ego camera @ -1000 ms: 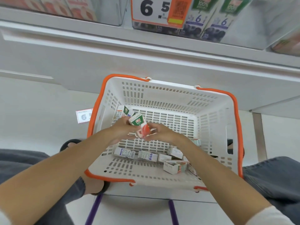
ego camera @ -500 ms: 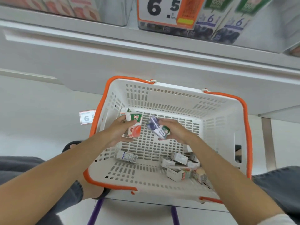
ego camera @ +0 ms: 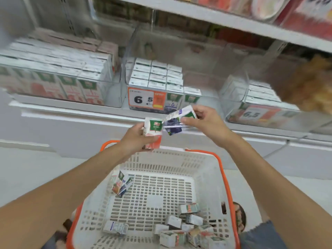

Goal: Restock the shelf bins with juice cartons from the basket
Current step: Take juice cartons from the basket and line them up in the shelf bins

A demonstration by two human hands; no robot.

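My left hand [ego camera: 136, 141] grips a red-and-green juice carton [ego camera: 152, 133], held upright above the basket's far rim. My right hand [ego camera: 203, 121] holds a purple grape carton [ego camera: 177, 122], tilted, its lower end touching the red carton. Both are raised in front of the shelf edge. The white basket with orange rim [ego camera: 222, 169] sits below, with several cartons lying along its near side [ego camera: 186, 229] and two leaning in the left corner [ego camera: 119, 184]. Clear shelf bins hold red cartons [ego camera: 71, 81] on the left and grape cartons [ego camera: 158, 76] in the middle.
A third bin [ego camera: 258, 97] with cartons stands at the right. A price tag reading 6.5 [ego camera: 146, 99] hangs on the middle bin. An upper shelf [ego camera: 233, 20] overhangs. My knees flank the basket.
Both hands rose out of the basket with a carton each, up to shelf height. The view tilted up, so the bins now show.
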